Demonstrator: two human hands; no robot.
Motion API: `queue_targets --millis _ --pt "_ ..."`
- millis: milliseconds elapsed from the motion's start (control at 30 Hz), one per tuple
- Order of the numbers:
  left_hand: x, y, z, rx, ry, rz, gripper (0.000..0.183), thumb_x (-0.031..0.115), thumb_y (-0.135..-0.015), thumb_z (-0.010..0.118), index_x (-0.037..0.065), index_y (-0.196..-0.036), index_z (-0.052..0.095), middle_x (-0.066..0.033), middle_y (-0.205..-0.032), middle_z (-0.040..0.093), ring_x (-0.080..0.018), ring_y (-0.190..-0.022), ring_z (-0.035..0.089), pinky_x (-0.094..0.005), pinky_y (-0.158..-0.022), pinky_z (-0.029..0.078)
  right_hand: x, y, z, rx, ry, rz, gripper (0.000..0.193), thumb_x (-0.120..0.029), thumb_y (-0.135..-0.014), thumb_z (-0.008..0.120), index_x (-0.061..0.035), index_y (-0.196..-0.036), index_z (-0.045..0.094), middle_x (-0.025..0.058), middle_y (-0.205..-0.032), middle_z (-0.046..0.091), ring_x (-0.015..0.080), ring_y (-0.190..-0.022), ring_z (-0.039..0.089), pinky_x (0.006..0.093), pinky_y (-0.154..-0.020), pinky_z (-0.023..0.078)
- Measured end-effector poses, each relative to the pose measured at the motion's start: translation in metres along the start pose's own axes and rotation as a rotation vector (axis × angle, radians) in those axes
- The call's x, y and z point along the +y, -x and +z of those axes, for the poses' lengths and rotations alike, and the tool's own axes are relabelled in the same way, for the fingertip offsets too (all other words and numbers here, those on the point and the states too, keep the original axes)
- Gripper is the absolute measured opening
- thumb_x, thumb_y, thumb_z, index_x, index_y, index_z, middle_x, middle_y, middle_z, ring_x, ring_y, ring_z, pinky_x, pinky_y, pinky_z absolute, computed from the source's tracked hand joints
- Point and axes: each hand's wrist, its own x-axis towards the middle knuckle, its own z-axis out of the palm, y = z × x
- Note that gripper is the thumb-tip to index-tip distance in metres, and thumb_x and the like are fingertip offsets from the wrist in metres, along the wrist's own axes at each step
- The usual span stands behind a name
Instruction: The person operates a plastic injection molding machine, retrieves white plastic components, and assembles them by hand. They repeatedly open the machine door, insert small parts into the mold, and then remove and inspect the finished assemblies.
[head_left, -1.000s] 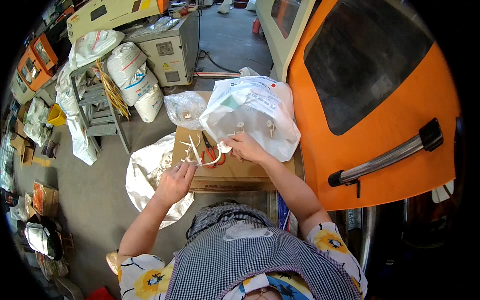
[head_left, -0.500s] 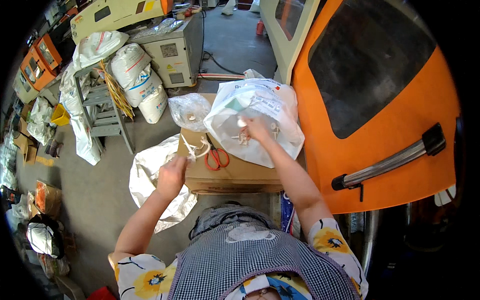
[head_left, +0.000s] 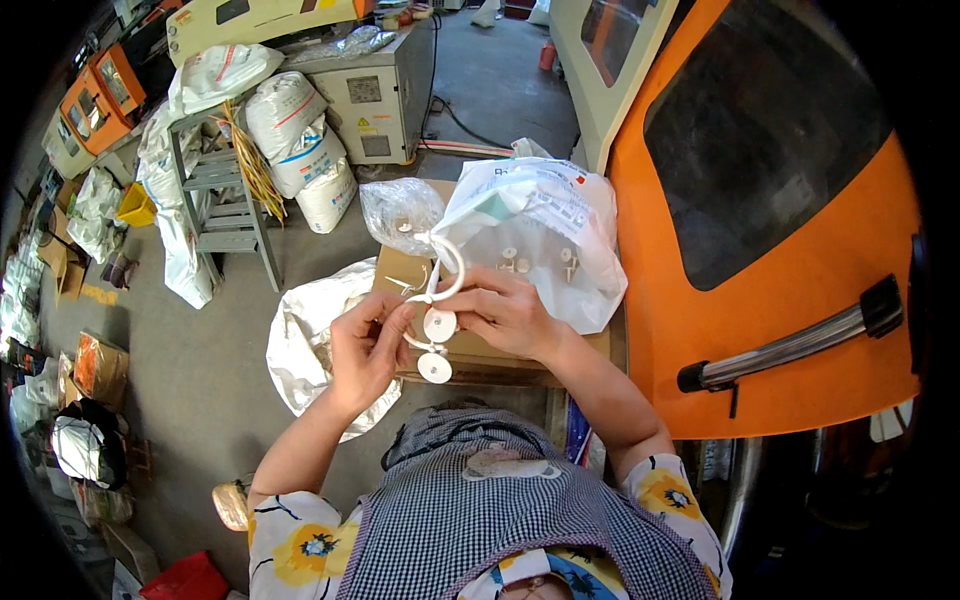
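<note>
In front of my body, above a cardboard box (head_left: 486, 347), both hands meet on a white plastic moulded part with a curved hook (head_left: 458, 266) and round discs (head_left: 435, 368). My left hand (head_left: 366, 348) pinches it from the left, thumb and fingers pressed together. From the other side, my right hand (head_left: 512, 312) grips it close to the upper disc. Behind the right hand, an open white plastic bag (head_left: 590, 290) holds several similar white parts (head_left: 513, 264). Thin white plastic pieces (head_left: 405, 285) show beyond the left hand. My hands cover much of the box top.
A clear plastic bag (head_left: 385, 208) sits at the box's far left, and a silvery-white sack (head_left: 300, 335) lies left of the box. An orange machine door (head_left: 650, 330) with a handle stands close on the right. A grey step ladder (head_left: 228, 242) and full sacks (head_left: 327, 195) are further left.
My right hand has come out of the white bag and back toward me, meeting my left hand at the white plastic part. The red-handled scissors on the box are now out of sight.
</note>
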Motion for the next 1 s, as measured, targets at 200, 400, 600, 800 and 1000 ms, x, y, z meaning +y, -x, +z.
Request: queue_targets --millis 200,400,600,800,1000 --pt "0.016 0.009 0.006 0.085 -0.077 0.192 0.008 0.002 -0.089 0.054 -0.004 -0.085 0.056 -0.0044 -0.066 0.055 -0.0061 -0.048 0.052 -0.018 -0.042 0.039 -0.012 0.007 -0.017 0.05 0.133 -0.256 0.024 0.0 -0.065 0.066 0.0003 -0.089 0.064 0.0122 -0.099 0.061 0.0236 -0.076 0.064 0.0319 -0.06 0.051" --pt "0.026 0.01 0.013 0.11 -0.011 0.297 0.009 0.003 -0.091 0.05 -0.005 -0.087 0.053 -0.0072 -0.069 0.057 -0.0106 -0.051 0.056 -0.0204 -0.047 0.045 -0.025 0.007 -0.031 0.01 0.266 -0.409 0.026 -0.009 -0.074 0.057 0.0061 -0.094 0.062 0.0176 -0.104 0.06 0.027 -0.087 0.064 0.0347 -0.069 0.054" --pt "0.033 0.013 0.016 0.122 0.026 0.279 0.012 0.006 -0.092 0.049 -0.004 -0.088 0.052 -0.0079 -0.069 0.058 -0.012 -0.052 0.056 -0.0215 -0.049 0.047 -0.024 0.006 -0.032 0.027 0.255 -0.42 0.026 -0.009 -0.075 0.057 0.0041 -0.097 0.062 0.0179 -0.109 0.058 0.0273 -0.087 0.064 0.0336 -0.069 0.054" --pt "0.033 0.01 0.016 0.1 0.138 0.203 0.013 0.008 -0.092 0.049 -0.004 -0.088 0.052 -0.0078 -0.069 0.057 -0.0112 -0.05 0.055 -0.0205 -0.045 0.046 -0.026 -0.003 -0.031 0.036 0.232 -0.336 0.018 -0.006 -0.075 0.059 0.0003 -0.092 0.059 0.0169 -0.107 0.059 0.0248 -0.081 0.064 0.0308 -0.065 0.052" --pt "0.024 0.003 0.017 0.101 0.141 0.161 0.011 0.005 -0.091 0.051 -0.004 -0.089 0.055 -0.0059 -0.069 0.058 -0.0088 -0.049 0.055 -0.0195 -0.043 0.043 -0.041 -0.009 -0.029 -0.037 -0.243 0.211 0.009 -0.001 -0.08 0.059 0.0 -0.089 0.055 0.0092 -0.09 0.06 0.0172 -0.067 0.061 0.0265 -0.058 0.049"
